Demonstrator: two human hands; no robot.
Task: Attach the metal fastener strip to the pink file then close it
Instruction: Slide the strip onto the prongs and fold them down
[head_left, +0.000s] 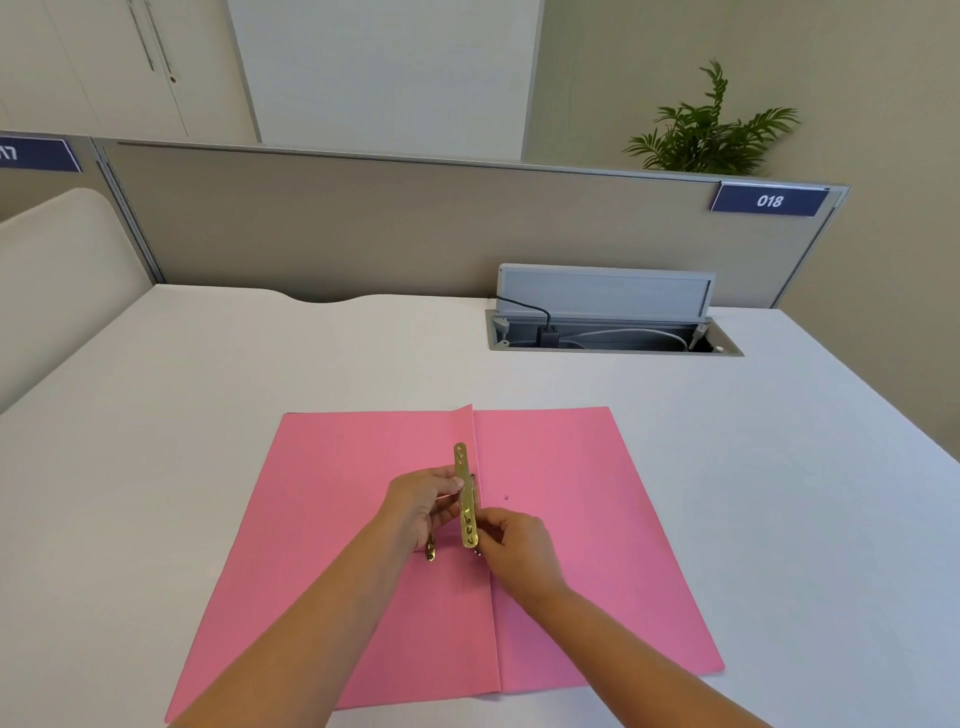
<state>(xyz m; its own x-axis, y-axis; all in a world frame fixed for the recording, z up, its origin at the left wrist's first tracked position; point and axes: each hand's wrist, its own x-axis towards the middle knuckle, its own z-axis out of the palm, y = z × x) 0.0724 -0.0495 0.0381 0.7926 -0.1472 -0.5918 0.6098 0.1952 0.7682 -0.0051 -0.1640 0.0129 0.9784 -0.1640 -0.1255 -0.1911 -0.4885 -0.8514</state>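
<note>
The pink file (571, 519) lies open and flat on the white desk, its raised spine fold running down the middle. A gold metal fastener strip (464, 483) stands along that fold, upright on its edge. My left hand (423, 501) pinches the strip near its middle from the left. My right hand (511, 540) grips the strip's lower end from the right. A second gold metal piece (430, 552) pokes out from under my left hand; most of it is hidden. A small hole (506, 497) shows in the right flap.
The white desk (260, 364) spreads around the file. At the back right an open cable tray (613, 332) with a raised lid holds a plug and cables. A beige partition (363, 228) closes the far edge.
</note>
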